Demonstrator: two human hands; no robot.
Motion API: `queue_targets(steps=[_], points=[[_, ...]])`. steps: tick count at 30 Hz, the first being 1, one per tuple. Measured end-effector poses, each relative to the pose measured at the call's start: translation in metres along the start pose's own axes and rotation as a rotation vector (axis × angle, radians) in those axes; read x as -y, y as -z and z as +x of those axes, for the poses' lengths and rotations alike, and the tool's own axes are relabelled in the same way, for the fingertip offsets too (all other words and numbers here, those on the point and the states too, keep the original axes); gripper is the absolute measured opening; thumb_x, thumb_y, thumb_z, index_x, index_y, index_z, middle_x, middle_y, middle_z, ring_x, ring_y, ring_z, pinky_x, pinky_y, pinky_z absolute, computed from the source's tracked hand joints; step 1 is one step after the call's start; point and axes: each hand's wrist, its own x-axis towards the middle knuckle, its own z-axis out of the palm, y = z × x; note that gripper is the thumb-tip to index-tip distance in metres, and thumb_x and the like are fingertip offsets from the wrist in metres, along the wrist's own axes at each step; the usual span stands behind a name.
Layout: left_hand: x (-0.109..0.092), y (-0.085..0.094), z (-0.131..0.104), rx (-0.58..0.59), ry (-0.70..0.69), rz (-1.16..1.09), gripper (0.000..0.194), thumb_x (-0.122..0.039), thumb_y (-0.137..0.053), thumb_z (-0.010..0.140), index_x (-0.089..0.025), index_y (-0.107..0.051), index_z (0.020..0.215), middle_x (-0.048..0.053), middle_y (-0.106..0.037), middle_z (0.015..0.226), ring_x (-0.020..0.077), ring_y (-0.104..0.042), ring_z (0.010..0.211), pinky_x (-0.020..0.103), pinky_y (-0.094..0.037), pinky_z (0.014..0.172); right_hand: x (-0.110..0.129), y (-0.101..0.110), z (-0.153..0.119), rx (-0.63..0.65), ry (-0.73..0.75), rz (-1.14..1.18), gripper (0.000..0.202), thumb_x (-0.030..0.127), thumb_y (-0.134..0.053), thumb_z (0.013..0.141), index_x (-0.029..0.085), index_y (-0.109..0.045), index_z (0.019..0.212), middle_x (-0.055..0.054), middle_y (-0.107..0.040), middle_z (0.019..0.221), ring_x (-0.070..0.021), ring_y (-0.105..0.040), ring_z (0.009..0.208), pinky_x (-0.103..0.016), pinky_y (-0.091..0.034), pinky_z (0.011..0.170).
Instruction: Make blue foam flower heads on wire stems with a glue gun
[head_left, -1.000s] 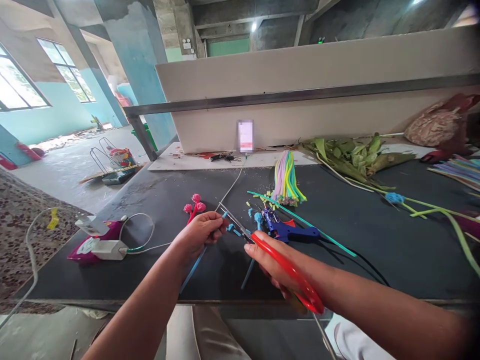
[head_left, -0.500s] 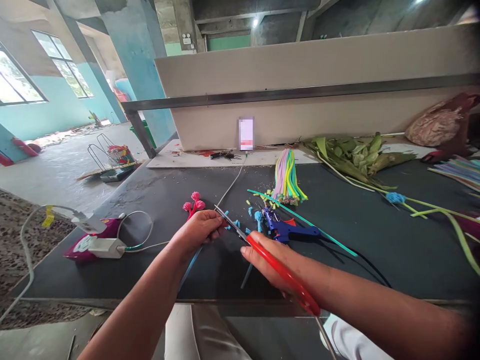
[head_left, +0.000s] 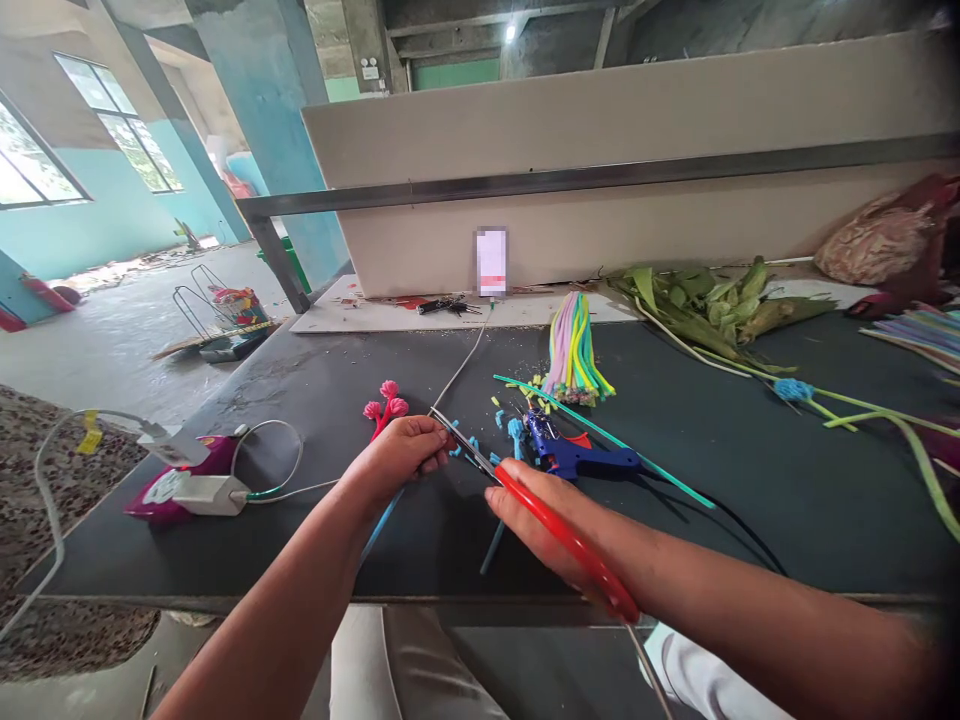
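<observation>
My right hand (head_left: 540, 510) grips a pair of scissors (head_left: 559, 535) with red handles, pointing toward the left. The blades reach my left hand (head_left: 409, 447), which is pinched closed on a thin blue pipe cleaner (head_left: 382, 525) that hangs down toward the table's front edge. Whether the blades are biting into it is hard to see behind my fingers. Small blue cut pieces (head_left: 501, 418) lie around the blade tips. Between my hands another blue stem (head_left: 492, 548) rests on the table. Just beyond my left hand is a pink pipe-cleaner piece with round heads (head_left: 387, 402).
A blue glue gun (head_left: 577, 455) lies beyond my right hand, beside a long green stem (head_left: 637, 450). Farther back are a bundle of coloured stems (head_left: 576, 350), a phone (head_left: 492, 264) and green leaves (head_left: 720, 305). A power strip (head_left: 161, 490) with cables sits at left.
Both hands stay almost in place, the scissors still at the left fingers. The blades look slightly closer together, and the whole view has shifted a little.
</observation>
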Motion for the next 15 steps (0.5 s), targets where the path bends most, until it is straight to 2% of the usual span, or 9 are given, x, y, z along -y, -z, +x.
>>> queue_targets(steps=[2, 6, 11, 15], points=[[0.0, -0.0012, -0.0001, -0.002, 0.001, -0.008, 0.018, -0.031, -0.058, 0.072, -0.013, -0.059, 0.069, -0.002, -0.052, 0.055, 0.0031, -0.038, 0.041, 0.014, -0.023, 0.037, -0.0004, -0.0011, 0.0002, -0.015, -0.039, 0.028, 0.016, 0.033, -0.043, 0.086, 0.023, -0.04, 0.073, 0.005, -0.046, 0.061, -0.0111, -0.04, 0.055, -0.023, -0.03, 0.05], [0.0008, -0.0045, -0.0005, 0.008, -0.001, -0.035, 0.02, -0.033, -0.06, 0.073, -0.013, -0.058, 0.071, -0.001, -0.053, 0.059, 0.0033, -0.039, 0.044, 0.013, -0.023, 0.037, 0.0016, 0.0009, -0.0015, 0.057, -0.088, 0.069, 0.015, 0.031, -0.041, 0.085, 0.023, -0.036, 0.072, 0.008, -0.038, 0.052, -0.0087, -0.035, 0.043, -0.021, -0.029, 0.042], [0.0024, -0.0033, -0.0028, 0.035, -0.009, -0.09, 0.025, -0.039, -0.053, 0.078, -0.015, -0.057, 0.081, -0.001, -0.052, 0.059, 0.0043, -0.037, 0.041, 0.015, -0.022, 0.035, -0.0043, 0.0003, -0.0014, 0.137, -0.221, 0.283, 0.016, 0.043, -0.033, 0.086, 0.027, -0.034, 0.083, 0.009, -0.036, 0.055, -0.008, -0.034, 0.035, -0.02, -0.031, 0.032], [0.0016, -0.0006, -0.0062, 0.035, -0.008, -0.133, 0.028, -0.04, -0.054, 0.078, -0.013, -0.056, 0.082, -0.001, -0.052, 0.062, 0.0029, -0.037, 0.043, 0.014, -0.023, 0.037, -0.0068, 0.0013, -0.0026, 0.15, -0.212, 0.312, 0.018, 0.043, -0.033, 0.087, 0.027, -0.033, 0.081, 0.01, -0.035, 0.052, -0.0069, -0.034, 0.034, -0.017, -0.034, 0.032]])
